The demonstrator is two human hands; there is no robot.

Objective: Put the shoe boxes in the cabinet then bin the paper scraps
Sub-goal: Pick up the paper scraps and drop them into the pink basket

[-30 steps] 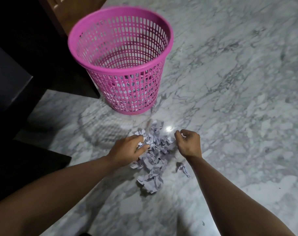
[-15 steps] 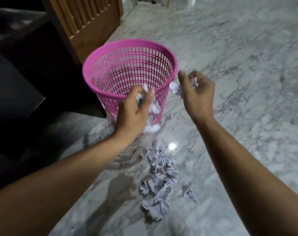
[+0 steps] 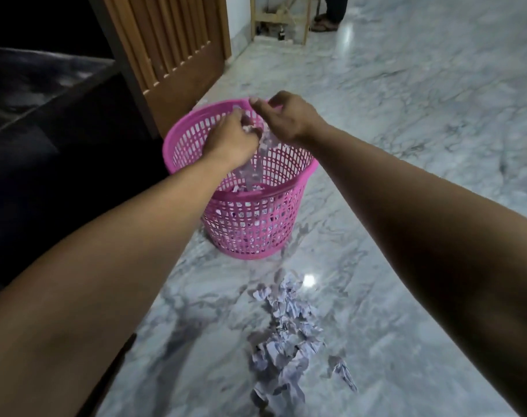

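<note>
A pink plastic basket (image 3: 256, 230) stands on the marble floor. Both of my hands hover over its mouth. My left hand (image 3: 230, 139) points its fingers down and apart, with a white scrap at the fingertips. My right hand (image 3: 289, 118) is beside it, thumb and fingers parted. Blurred paper scraps (image 3: 263, 149) fall from under the hands into the basket, where more scraps (image 3: 247, 188) lie at the bottom. A pile of crumpled paper scraps (image 3: 286, 335) stays on the floor in front of the basket, with one stray scrap (image 3: 343, 374) to its right.
A dark cabinet or furniture edge (image 3: 60, 121) runs along the left. Behind the basket stands a slatted wooden door (image 3: 172, 52). A wooden frame (image 3: 280, 16) and another person's sandalled feet (image 3: 325, 24) are at the far top.
Both hands rose from the floor pile with scraps, moved forward over the basket, and the scraps now drop from them. The view tilted up.
</note>
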